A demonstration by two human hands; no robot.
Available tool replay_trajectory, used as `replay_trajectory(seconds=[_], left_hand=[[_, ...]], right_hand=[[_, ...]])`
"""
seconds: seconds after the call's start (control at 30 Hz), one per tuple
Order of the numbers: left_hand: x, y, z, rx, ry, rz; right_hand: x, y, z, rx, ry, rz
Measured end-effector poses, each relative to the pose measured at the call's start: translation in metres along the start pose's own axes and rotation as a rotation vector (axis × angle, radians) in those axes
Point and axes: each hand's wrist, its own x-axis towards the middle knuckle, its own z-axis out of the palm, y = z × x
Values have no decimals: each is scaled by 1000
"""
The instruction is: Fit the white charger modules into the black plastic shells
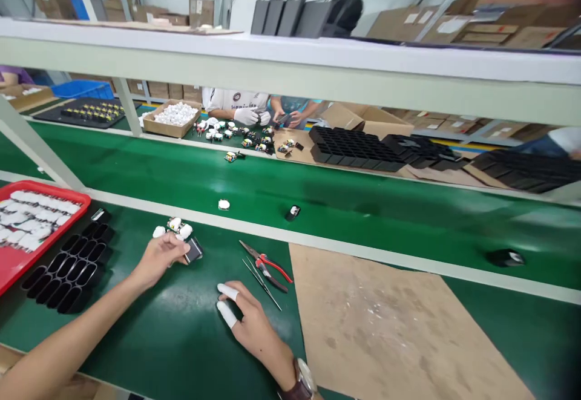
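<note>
Green, smooth and lightly reflective, the worktop (pixel 181 333) carries a flat, stained brown cardboard sheet (pixel 385 327) on the right. Long-nose pliers (pixel 261 261) with red-and-black handles lie beside slim metal tweezers (pixel 263 284). Glossy black oval shells (pixel 68 267), open-topped, stand in close rows at left.

Containers: a red plastic tray (pixel 59 186) holds rows of white-topped parts; across the green belt (pixel 363 224), a cardboard carton (pixel 162 128) is heaped with small white pieces.

Grip: the left hand (pixel 157 261) has thumb and fingers closed on a dark rectangular casing (pixel 194 251), which projects from the fingertips toward the right hand. White-topped assemblies (pixel 180 228) sit just beyond those fingertips. The right hand (pixel 249 321), white covers (pixel 226 313) on two digits, holds nothing visible; its thumb and forefinger stand apart, near the tweezers.
</note>
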Motion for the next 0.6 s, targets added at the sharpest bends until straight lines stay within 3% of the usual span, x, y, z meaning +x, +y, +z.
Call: replay_trajectory(seconds=[0.2,0.3,0.43,0.5,0.6], left_hand=[[123,18,-44,381,205,125],[159,20,-52,495,245,124],[155,20,-58,557,236,196],[135,25,-68,560,254,243],[91,43,-98,566,326,278]], right_hand=[[-2,0,0,2,11,12],[-2,-4,-8,-42,-50,13],[29,-2,-36,-348,-89,13],[61,9,-54,-594,-75,74],[117,37,-76,-680,-61,195]])
